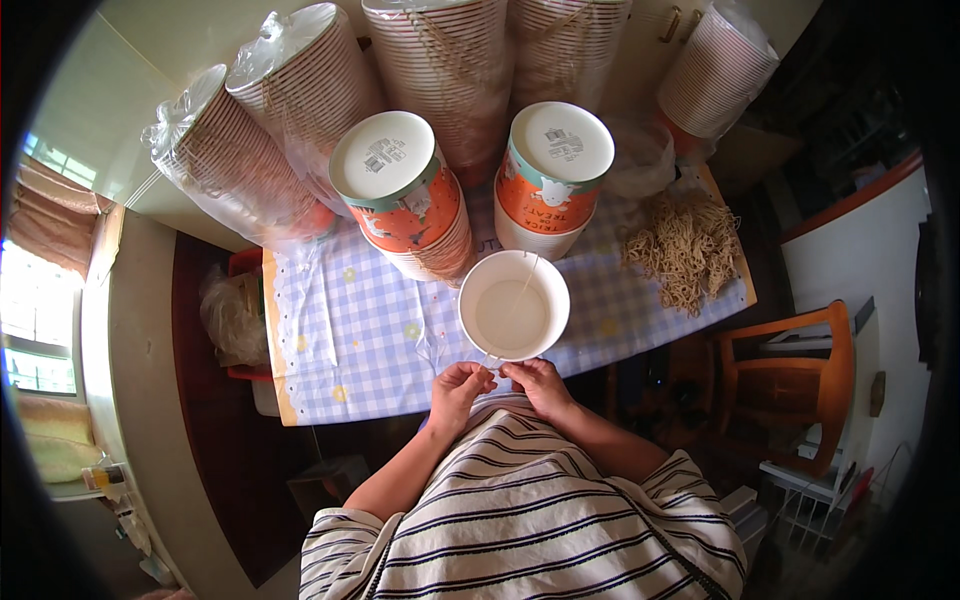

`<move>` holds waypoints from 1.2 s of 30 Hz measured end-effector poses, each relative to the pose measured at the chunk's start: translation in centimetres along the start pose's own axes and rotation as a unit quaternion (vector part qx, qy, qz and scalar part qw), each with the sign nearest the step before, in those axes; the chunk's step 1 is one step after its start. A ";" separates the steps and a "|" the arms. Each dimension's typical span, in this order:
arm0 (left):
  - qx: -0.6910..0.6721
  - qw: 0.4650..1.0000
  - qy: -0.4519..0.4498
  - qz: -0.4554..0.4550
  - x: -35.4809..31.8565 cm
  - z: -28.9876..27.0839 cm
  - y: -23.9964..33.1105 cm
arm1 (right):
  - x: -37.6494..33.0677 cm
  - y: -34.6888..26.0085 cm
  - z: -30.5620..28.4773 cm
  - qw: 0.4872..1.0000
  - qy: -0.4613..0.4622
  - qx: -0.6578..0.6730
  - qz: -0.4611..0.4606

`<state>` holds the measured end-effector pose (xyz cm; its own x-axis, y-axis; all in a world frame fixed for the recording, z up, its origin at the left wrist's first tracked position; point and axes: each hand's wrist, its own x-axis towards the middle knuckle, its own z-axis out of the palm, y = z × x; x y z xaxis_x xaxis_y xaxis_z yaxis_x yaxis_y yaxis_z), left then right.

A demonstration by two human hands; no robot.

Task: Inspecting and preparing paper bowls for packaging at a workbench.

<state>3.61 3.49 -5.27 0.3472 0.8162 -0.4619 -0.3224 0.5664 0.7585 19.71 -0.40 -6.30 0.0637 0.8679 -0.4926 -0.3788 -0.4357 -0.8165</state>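
Observation:
A white paper bucket stands mouth up at the near edge of the table. A thin pale string hangs from its far rim down into the bucket. Just at the near rim, my left hand and my right hand are close together, thumbs and fingers pinched. A short bit of string shows between them by the rim; its ends are hidden by my fingertips. Behind the bucket stand two upside-down stacks of orange and green patterned paper buckets, the left stack and the right stack.
Tall stacks of paper buckets in clear plastic line the back. A heap of tan strings lies at the table's right. The blue checked tablecloth shows at left, with loose white strings. A wooden chair stands to the right.

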 end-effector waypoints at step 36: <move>0.188 0.982 -0.010 0.026 1.0 1.1 0.3 | -0.2 -0.8 -0.3 0.998 -0.002 -0.062 -0.019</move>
<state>4.80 4.33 -5.02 0.3570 0.8388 -0.4110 0.0063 0.4378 0.8990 20.33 -0.31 -5.61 0.0726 0.8851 -0.4596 -0.2596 -0.4282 -0.8656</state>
